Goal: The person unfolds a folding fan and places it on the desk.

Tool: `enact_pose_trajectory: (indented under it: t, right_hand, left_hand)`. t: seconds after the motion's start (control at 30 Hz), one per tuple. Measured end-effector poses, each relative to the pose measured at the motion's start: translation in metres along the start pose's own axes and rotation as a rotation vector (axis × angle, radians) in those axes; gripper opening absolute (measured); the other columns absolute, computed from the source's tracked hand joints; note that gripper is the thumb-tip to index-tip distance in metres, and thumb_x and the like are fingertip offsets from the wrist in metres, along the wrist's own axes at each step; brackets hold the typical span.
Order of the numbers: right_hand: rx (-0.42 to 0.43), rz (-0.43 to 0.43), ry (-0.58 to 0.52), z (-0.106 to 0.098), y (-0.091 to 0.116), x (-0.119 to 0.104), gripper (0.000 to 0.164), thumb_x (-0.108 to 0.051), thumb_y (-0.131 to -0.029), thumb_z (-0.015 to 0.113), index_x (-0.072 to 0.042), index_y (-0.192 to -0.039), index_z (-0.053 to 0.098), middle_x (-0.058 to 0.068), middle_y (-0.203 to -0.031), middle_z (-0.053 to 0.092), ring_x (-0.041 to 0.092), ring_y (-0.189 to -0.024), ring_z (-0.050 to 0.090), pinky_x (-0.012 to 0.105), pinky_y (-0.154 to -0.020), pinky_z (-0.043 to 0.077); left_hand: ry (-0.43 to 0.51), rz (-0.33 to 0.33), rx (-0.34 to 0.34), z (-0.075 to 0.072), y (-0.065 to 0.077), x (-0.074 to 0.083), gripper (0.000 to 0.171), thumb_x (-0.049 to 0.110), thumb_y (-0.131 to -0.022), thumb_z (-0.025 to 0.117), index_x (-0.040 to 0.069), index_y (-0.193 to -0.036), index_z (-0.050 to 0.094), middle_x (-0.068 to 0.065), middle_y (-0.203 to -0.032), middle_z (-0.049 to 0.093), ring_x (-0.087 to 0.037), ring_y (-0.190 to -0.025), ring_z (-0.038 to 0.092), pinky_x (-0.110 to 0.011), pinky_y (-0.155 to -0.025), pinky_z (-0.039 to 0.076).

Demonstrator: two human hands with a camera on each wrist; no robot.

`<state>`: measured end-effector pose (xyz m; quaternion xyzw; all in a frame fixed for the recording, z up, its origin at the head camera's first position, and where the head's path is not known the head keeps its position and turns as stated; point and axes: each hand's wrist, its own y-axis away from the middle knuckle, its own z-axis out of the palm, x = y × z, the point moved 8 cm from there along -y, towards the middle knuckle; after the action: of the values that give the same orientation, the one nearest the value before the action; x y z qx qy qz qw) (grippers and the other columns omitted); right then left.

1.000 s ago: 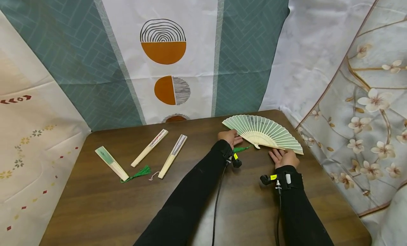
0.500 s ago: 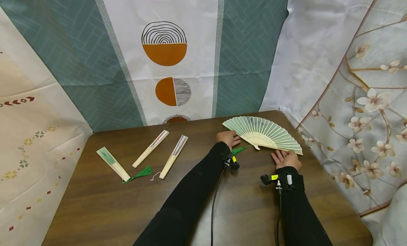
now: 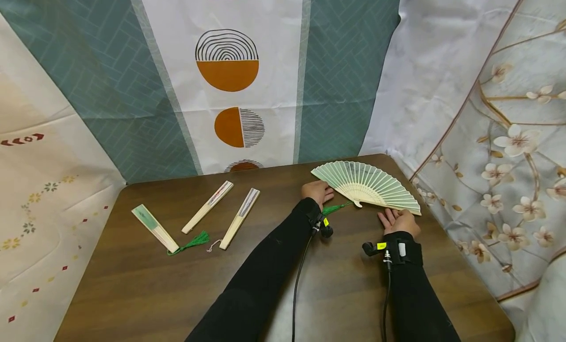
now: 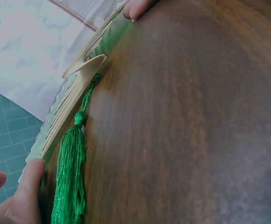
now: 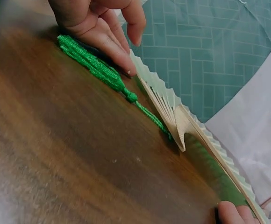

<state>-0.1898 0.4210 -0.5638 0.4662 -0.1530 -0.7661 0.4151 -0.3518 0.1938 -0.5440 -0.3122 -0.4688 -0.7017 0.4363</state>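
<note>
A pale green folding fan [image 3: 367,185] lies spread out at the back right of the table, its ribs meeting at a pivot toward the person. My left hand [image 3: 316,193] is at the fan's left end, fingers extended; in the left wrist view a fingertip [image 4: 34,164] touches the end of the ribs. At the right end, the fingers of my right hand [image 3: 400,222] reach to the fan's lower edge, palm turned up. From the pivot a green tassel [image 4: 71,172] trails on the wood toward my left hand. Neither hand visibly curls round the fan.
Three folded fans lie at the left: a green-tipped fan [image 3: 155,228] with a green tassel [image 3: 194,241], a middle fan [image 3: 207,207], and another fan [image 3: 240,218] with a pale cord. Patterned cloths [image 3: 345,76] hang behind the wooden table [image 3: 146,293] and at its sides.
Over the last second my left hand shifts slightly left and my right hand slightly right. The fan stays spread in nearly the same place.
</note>
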Motion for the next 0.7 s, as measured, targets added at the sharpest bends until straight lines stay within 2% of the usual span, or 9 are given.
enact_pose_trajectory:
  t: [0.13, 0.27, 0.37, 0.43, 0.5, 0.57, 0.63, 0.7]
  right_hand:
    - [0.017, -0.016, 0.004, -0.004, 0.001, -0.002, 0.063, -0.015, -0.12, 0.036, -0.026, -0.182, 0.024, 0.001, -0.182, 0.043, 0.02, -0.161, 0.056, 0.045, -0.129, 0.051]
    - [0.022, -0.016, 0.01, -0.01, 0.004, -0.001, 0.064, -0.015, -0.12, 0.034, -0.026, -0.182, 0.023, 0.0, -0.182, 0.044, 0.02, -0.161, 0.057, 0.043, -0.128, 0.052]
    - [0.007, -0.006, 0.017, -0.01, 0.007, 0.003, 0.065, -0.016, -0.12, 0.035, -0.025, -0.182, 0.021, 0.0, -0.183, 0.042, 0.02, -0.162, 0.055, 0.043, -0.128, 0.051]
    - [-0.003, 0.0, 0.031, -0.009, 0.011, 0.006, 0.064, -0.017, -0.12, 0.036, -0.025, -0.182, 0.022, 0.0, -0.183, 0.041, 0.02, -0.163, 0.053, 0.041, -0.13, 0.051]
    - [-0.002, 0.0, 0.051, -0.008, 0.014, 0.007, 0.061, -0.018, -0.12, 0.039, -0.022, -0.18, 0.028, -0.001, -0.179, 0.045, 0.019, -0.162, 0.054, 0.04, -0.131, 0.05]
    - [0.001, -0.008, 0.09, -0.006, 0.018, 0.007, 0.051, -0.02, -0.12, 0.042, -0.017, -0.17, 0.041, -0.001, -0.168, 0.053, 0.018, -0.157, 0.057, 0.037, -0.131, 0.051]
    - [0.003, -0.024, 0.146, -0.005, 0.024, 0.006, 0.034, -0.021, -0.119, 0.045, -0.015, -0.152, 0.053, -0.001, -0.152, 0.058, 0.016, -0.145, 0.061, 0.033, -0.125, 0.056]
    - [-0.001, -0.048, 0.22, -0.004, 0.03, 0.008, 0.02, -0.023, -0.118, 0.049, -0.014, -0.133, 0.057, -0.002, -0.133, 0.058, 0.013, -0.128, 0.062, 0.032, -0.117, 0.059]
  left_hand:
    - [-0.009, 0.016, -0.011, 0.0, 0.002, 0.002, 0.045, -0.002, -0.112, 0.062, -0.013, -0.156, 0.058, -0.037, -0.154, 0.066, -0.049, -0.138, 0.073, -0.051, -0.113, 0.067]
    - [-0.054, 0.009, -0.005, -0.003, -0.001, -0.001, 0.043, 0.001, -0.113, 0.063, -0.01, -0.155, 0.061, -0.031, -0.152, 0.07, -0.043, -0.137, 0.075, -0.047, -0.113, 0.067]
    - [-0.112, 0.022, -0.033, -0.009, -0.001, -0.003, 0.044, 0.004, -0.113, 0.062, -0.008, -0.155, 0.062, -0.029, -0.149, 0.073, -0.04, -0.137, 0.076, -0.045, -0.113, 0.067]
    - [-0.166, 0.04, -0.08, -0.014, 0.002, -0.001, 0.045, 0.008, -0.114, 0.061, -0.006, -0.157, 0.062, -0.029, -0.148, 0.073, -0.04, -0.138, 0.075, -0.046, -0.115, 0.066]
    - [-0.235, 0.064, -0.15, -0.021, 0.006, 0.006, 0.048, 0.013, -0.116, 0.058, -0.004, -0.161, 0.059, -0.029, -0.15, 0.072, -0.04, -0.139, 0.074, -0.047, -0.118, 0.064]
    - [-0.292, 0.082, -0.221, -0.03, 0.011, 0.019, 0.05, 0.015, -0.118, 0.055, -0.002, -0.164, 0.055, -0.029, -0.152, 0.071, -0.042, -0.14, 0.073, -0.05, -0.121, 0.062]
    - [-0.367, 0.125, -0.281, -0.045, 0.018, 0.036, 0.05, 0.016, -0.119, 0.055, -0.001, -0.166, 0.053, -0.03, -0.154, 0.069, -0.044, -0.14, 0.072, -0.053, -0.123, 0.06]
    - [-0.468, 0.175, -0.323, -0.066, 0.024, 0.054, 0.051, 0.017, -0.118, 0.058, 0.0, -0.166, 0.053, -0.03, -0.153, 0.07, -0.045, -0.138, 0.073, -0.053, -0.121, 0.061]
